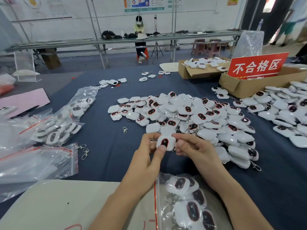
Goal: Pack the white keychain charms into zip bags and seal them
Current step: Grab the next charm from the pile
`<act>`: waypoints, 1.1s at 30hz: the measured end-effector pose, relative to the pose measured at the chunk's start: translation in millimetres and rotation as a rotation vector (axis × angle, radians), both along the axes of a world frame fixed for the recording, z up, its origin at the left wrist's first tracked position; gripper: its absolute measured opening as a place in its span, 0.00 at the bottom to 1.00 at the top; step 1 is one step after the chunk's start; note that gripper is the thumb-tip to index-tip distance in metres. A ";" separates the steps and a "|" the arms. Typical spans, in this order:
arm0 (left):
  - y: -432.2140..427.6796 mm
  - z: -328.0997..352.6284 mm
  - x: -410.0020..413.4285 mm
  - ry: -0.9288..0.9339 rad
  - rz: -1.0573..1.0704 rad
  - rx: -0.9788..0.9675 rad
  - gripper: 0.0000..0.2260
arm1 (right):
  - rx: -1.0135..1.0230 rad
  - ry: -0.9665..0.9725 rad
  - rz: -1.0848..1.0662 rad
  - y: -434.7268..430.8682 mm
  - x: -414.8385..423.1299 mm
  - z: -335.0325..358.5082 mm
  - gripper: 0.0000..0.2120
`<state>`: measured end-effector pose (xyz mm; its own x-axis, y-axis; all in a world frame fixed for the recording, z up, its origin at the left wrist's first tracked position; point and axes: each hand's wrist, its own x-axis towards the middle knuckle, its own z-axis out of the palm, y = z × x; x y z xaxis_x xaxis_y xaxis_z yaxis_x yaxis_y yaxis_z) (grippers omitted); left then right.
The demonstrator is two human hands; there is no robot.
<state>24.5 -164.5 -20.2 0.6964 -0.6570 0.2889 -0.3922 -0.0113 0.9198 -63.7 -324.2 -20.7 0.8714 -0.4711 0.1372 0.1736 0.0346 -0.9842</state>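
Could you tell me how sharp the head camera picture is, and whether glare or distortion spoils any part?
Head view: the charm held between the left hand and right hand is fairly sharp; the zip bags at the left edge are smeared and carry white glare; the wide lens bows the far workbench; light is even, with soft shadows.

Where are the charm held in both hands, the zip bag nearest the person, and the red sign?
held charm (164, 142), head view, on its dark oval window.
zip bag (155, 201), head view, on its red seal strip.
red sign (257, 66), head view, on the middle of its face.
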 end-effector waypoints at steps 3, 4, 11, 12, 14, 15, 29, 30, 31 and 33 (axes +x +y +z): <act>0.6 3.6 0.3 0.098 -0.004 -0.048 0.11 | -0.027 0.011 -0.021 0.9 1.9 0.5 0.09; 0.3 4.2 0.7 0.111 -0.009 -0.054 0.13 | -0.027 0.015 -0.024 0.7 2.2 0.5 0.09; -2.9 5.3 4.9 0.221 -0.038 -0.063 0.16 | -0.001 0.045 -0.012 -0.5 2.0 1.2 0.08; -3.1 5.7 4.9 0.227 -0.043 -0.060 0.16 | 0.001 0.044 -0.012 -0.3 2.1 1.1 0.08; -4.0 6.1 4.4 0.236 -0.046 -0.049 0.18 | 0.009 0.040 -0.006 0.7 2.2 1.6 0.08; -4.6 6.3 4.0 0.238 -0.041 -0.039 0.21 | 0.015 0.042 -0.001 1.3 2.2 1.8 0.07; -3.0 5.2 10.2 0.267 0.018 -0.098 0.10 | 0.058 0.013 0.025 2.3 1.3 1.6 0.08; -2.1 7.3 11.4 0.312 0.046 -0.139 0.10 | 0.059 0.006 0.033 2.3 1.3 1.6 0.08; -1.0 9.6 12.4 0.370 0.081 -0.191 0.12 | 0.050 0.001 0.033 2.3 1.1 1.7 0.09; 3.9 15.3 15.6 0.493 0.138 -0.310 0.12 | 0.028 -0.007 0.019 2.7 1.2 1.8 0.09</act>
<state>40.1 -160.6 -4.9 0.8701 -0.4873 0.0741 0.0674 0.2665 0.9615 -62.5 -321.5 -18.9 0.8791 -0.4583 0.1306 0.1798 0.0651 -0.9815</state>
